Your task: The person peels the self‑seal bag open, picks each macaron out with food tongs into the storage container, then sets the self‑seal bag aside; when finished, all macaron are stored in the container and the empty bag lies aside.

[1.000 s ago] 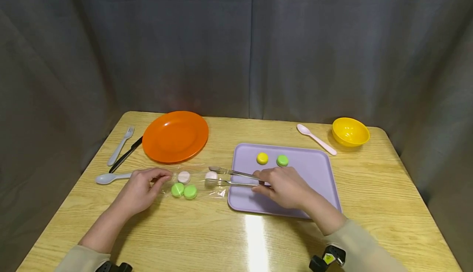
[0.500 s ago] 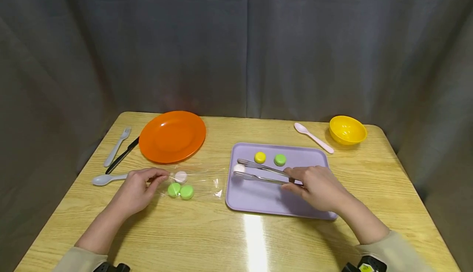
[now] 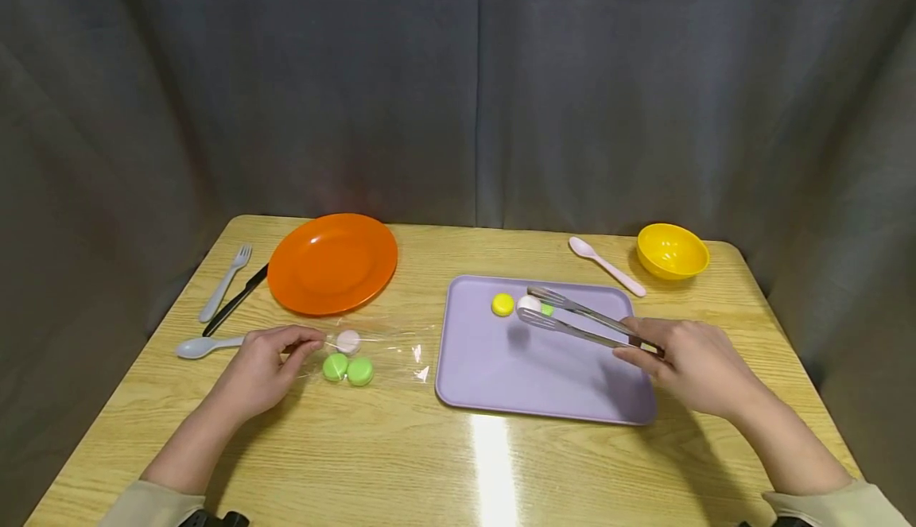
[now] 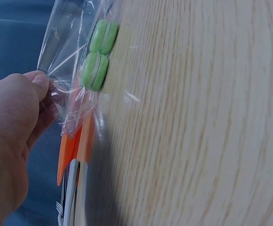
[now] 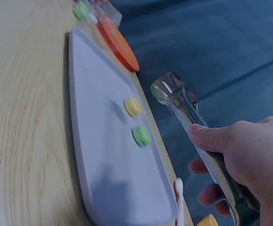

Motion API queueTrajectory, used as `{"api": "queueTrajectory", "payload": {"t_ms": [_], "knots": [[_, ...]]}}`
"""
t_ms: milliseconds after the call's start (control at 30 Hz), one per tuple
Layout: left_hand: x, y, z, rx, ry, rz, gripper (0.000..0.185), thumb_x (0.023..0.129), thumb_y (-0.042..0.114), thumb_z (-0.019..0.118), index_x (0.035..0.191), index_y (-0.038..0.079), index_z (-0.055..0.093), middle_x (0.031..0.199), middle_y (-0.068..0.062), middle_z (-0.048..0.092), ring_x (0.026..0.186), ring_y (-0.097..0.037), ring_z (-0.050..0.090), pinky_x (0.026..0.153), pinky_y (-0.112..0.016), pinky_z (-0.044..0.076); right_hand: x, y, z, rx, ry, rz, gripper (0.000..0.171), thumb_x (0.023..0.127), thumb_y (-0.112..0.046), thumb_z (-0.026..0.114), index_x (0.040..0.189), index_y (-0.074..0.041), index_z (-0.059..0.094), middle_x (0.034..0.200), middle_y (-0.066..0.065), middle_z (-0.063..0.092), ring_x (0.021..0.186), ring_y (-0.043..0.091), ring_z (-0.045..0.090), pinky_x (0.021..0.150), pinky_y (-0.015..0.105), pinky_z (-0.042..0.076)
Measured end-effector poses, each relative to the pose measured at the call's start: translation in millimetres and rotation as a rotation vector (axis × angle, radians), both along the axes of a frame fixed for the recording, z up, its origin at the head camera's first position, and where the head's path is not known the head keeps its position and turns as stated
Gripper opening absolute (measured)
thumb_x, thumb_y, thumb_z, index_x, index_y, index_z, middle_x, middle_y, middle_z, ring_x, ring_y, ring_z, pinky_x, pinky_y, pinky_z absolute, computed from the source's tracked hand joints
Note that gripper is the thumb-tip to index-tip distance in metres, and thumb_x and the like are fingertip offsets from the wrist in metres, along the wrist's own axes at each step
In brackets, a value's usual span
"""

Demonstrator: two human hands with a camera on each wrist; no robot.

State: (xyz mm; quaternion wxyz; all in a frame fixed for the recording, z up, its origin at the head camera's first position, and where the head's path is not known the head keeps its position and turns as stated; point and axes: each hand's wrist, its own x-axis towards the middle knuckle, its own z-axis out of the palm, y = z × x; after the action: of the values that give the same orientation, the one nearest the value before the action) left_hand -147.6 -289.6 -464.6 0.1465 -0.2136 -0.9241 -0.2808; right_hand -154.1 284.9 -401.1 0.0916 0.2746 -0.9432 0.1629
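Grey curtain behind a wooden counter (image 3: 458,463). Left hand (image 3: 261,368): fingers pinch the end of a clear bag (image 3: 372,352) holding one pale and two green macarons (image 3: 347,369). Centre: lilac tray (image 3: 544,376) bearing a yellow macaron (image 3: 503,304) and a green macaron (image 5: 141,135). Right hand (image 3: 697,364): fingers squeeze metal tongs (image 3: 580,322), which carry a pale pink macaron (image 3: 529,304), round and smooth, above the tray. Judged progress: two placed, one in transit, three left in the bag.

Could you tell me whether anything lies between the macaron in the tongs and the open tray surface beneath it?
Nothing visible does. The right hand holds the tongs with the pink macaron above the purple tray; the yellow macaron and green macaron sit close by, while bare tray lies nearer the person.
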Motion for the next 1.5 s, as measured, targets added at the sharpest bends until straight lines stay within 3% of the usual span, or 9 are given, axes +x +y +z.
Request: {"api": "queueTrajectory", "payload": {"t_ms": [100,300,633,867,1000,1100,1267,1500], "knots": [[0.8,0,0.1,-0.001,0.0,0.0,0.019,0.097,-0.002,0.075,0.108,0.012,0.08,0.105,0.003,0.078,0.09,-0.012,0.072,0.068,-0.033,0.059,2.0,13,-0.5,0.004,-0.016,-0.04,0.034,0.093,-0.033,0.084,0.122,-0.016,0.079,0.078,-0.023,0.062,0.064,-0.001,0.05,0.054,0.029,0.04],[1.8,1,1.1,-0.004,0.006,-0.001,0.018,0.096,-0.003,0.076,0.107,0.011,0.08,0.105,0.002,0.079,0.09,-0.012,0.072,0.068,-0.034,0.06,0.1,35,-7.7,0.035,-0.018,-0.081,0.028,0.093,-0.032,0.084,0.117,-0.018,0.079,0.073,-0.022,0.058,0.061,0.004,0.048,0.054,0.029,0.036],[1.7,1,2.6,-0.002,0.013,-0.008,0.018,0.096,-0.004,0.076,0.107,0.01,0.08,0.104,0.002,0.078,0.085,-0.011,0.07,0.065,-0.029,0.056,-7.9,57,-28.8,0.069,-0.091,-0.128,0.022,0.099,-0.035,0.077,0.111,-0.017,0.076,0.064,-0.013,0.037,0.06,0.01,0.043,0.053,0.031,0.029],[2.4,2,3.1,-0.004,0.01,-0.009,0.019,0.096,-0.004,0.076,0.107,0.009,0.079,0.104,0.001,0.078,0.084,-0.01,0.069,0.064,-0.029,0.056,-10.5,63,-36.9,0.07,-0.208,-0.169,0.029,0.103,-0.04,0.072,0.114,-0.014,0.074,0.064,-0.009,0.038,0.062,0.015,0.043,0.054,0.034,0.028],[2.4,3,4.0,-0.008,0.009,-0.009,0.019,0.096,-0.004,0.076,0.108,0.01,0.079,0.104,0.001,0.079,0.087,-0.011,0.071,0.066,-0.032,0.058,-9.0,62,-32.8,0.045,-0.209,-0.174,0.035,0.103,-0.041,0.072,0.122,-0.011,0.074,0.065,-0.009,0.037,0.063,0.015,0.044,0.055,0.034,0.028],[2.7,3,4.4,-0.01,0.01,-0.01,0.018,0.096,-0.004,0.076,0.108,0.009,0.079,0.104,0.001,0.079,0.089,-0.012,0.071,0.068,-0.034,0.06,-5.4,55,-26.6,0.02,-0.154,-0.151,0.036,0.1,-0.038,0.076,0.124,-0.011,0.075,0.065,-0.011,0.039,0.062,0.012,0.044,0.055,0.032,0.028],[3.2,2,5.0,-0.011,0.009,-0.007,0.017,0.096,-0.003,0.076,0.108,0.009,0.079,0.105,0.001,0.078,0.09,-0.013,0.072,0.069,-0.036,0.06,0.3,27,-19.6,-0.065,-0.029,-0.034,0.027,0.092,-0.027,0.085,0.116,-0.016,0.081,0.074,-0.02,0.062,0.058,0.0,0.041,0.052,0.026,0.031],[3.7,4,3.0,0.0,0.006,-0.01,0.014,0.097,-0.002,0.076,0.107,0.008,0.079,0.104,0.0,0.078,0.092,-0.014,0.073,0.073,-0.042,0.063,0.5,-13,-20.3,-0.116,-0.008,0.094,0.013,0.09,-0.021,0.087,0.1,-0.028,0.081,0.065,-0.03,0.047,0.052,-0.007,0.034,0.045,0.021,0.028]]}}
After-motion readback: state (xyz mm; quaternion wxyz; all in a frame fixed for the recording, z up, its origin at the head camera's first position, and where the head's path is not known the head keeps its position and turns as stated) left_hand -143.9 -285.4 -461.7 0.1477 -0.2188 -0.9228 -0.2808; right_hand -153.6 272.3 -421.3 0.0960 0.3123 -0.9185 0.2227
